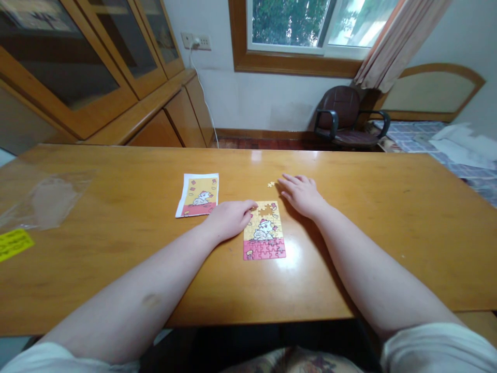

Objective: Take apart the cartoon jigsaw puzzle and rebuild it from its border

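A small jigsaw puzzle [264, 234] lies on the wooden table [116, 259], yellow above and red below, with a gap near its top edge. My left hand [229, 217] rests at the puzzle's upper left corner, fingers curled, fingertips touching the corner pieces. My right hand [301, 194] lies flat on the table just right of the puzzle's top, fingers stretched out towards a loose yellow piece [271, 184]. A printed reference picture [198, 195] of the same image lies to the left of my left hand.
A clear plastic bag [42, 199] and a yellow slip [13, 243] lie at the table's left end. Behind the table stand a wooden cabinet [116, 77], a dark office chair [344, 119] and a bed [446, 140] at the right.
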Demonstrator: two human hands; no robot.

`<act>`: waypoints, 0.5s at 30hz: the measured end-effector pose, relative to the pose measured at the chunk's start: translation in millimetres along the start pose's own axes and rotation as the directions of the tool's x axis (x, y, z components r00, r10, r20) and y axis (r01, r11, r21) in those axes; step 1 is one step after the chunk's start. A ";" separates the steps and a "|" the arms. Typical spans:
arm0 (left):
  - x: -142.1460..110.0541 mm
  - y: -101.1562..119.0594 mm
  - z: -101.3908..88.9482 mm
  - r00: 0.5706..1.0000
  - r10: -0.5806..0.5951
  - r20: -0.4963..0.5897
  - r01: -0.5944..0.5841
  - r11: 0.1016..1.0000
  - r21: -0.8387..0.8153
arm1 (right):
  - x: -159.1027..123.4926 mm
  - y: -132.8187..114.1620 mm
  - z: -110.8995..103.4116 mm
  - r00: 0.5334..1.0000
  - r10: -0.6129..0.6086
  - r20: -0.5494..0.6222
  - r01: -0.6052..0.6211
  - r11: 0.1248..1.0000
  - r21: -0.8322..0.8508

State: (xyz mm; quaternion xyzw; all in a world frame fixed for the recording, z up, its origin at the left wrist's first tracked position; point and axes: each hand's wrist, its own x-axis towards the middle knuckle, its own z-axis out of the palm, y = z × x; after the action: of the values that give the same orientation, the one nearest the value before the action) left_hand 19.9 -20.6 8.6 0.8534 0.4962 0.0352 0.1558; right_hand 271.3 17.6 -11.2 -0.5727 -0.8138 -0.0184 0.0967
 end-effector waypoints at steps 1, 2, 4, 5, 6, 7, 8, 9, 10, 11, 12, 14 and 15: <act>0.1 -0.3 0.3 1.000 0.003 -0.001 -0.003 1.000 -0.007 | 0.5 -3.1 4.2 0.998 -0.059 0.015 0.059 0.998 0.021; 0.2 -0.4 0.4 1.000 0.005 -0.003 -0.005 1.000 -0.015 | 1.0 -6.1 7.5 0.995 -0.096 0.028 0.095 0.995 0.039; 0.0 -0.2 0.2 1.000 0.005 -0.004 -0.005 1.000 -0.023 | 1.6 -10.5 10.2 0.993 -0.116 0.035 0.113 0.991 0.064; -0.1 0.0 -0.1 1.000 0.002 -0.006 -0.003 1.000 -0.024 | 1.8 -11.3 10.0 0.993 -0.113 0.026 0.111 0.991 0.073; -0.3 0.2 -0.5 1.000 0.000 -0.008 0.000 1.000 -0.026 | 1.8 -11.2 9.0 0.994 -0.110 0.012 0.109 0.991 0.080; -0.5 0.4 -0.8 1.000 -0.003 -0.010 0.002 1.000 -0.029 | 1.7 -10.4 7.7 0.994 -0.105 -0.005 0.105 0.991 0.083; -0.7 0.5 -1.1 1.000 -0.005 -0.011 0.004 1.000 -0.031 | 1.7 -9.2 6.4 0.995 -0.100 -0.024 0.102 0.991 0.084; -0.8 0.5 -1.3 1.000 -0.005 -0.011 0.005 0.999 -0.032 | 1.7 -7.8 5.5 0.995 -0.091 -0.044 0.094 0.992 0.083; -0.8 0.5 -1.4 1.000 -0.005 -0.012 0.005 0.999 -0.031 | 1.8 -6.5 5.0 0.995 -0.077 -0.058 0.082 0.994 0.079; -0.9 0.4 -1.4 1.000 -0.006 -0.012 0.005 1.000 -0.029 | 2.1 -5.3 5.0 0.996 -0.060 -0.065 0.065 0.995 0.072; -0.9 0.3 -1.4 1.000 -0.007 -0.012 0.006 1.000 -0.024 | 2.6 -4.5 5.5 0.997 -0.043 -0.063 0.047 0.997 0.067; -0.9 0.0 -1.1 1.000 -0.008 -0.016 0.008 1.000 -0.016 | 3.8 -4.0 6.9 0.999 -0.011 -0.039 0.013 0.998 0.057; -0.9 -0.2 -1.0 1.000 -0.006 -0.019 0.006 1.000 -0.015 | 4.4 -4.2 7.4 1.000 0.003 -0.025 -0.001 0.999 0.054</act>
State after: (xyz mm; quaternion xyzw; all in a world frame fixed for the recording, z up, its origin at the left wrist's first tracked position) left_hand 19.1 -21.0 9.5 0.8503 0.5000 0.0466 0.1575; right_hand 264.9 21.3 -17.3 -0.5704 -0.8122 -0.0036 0.1222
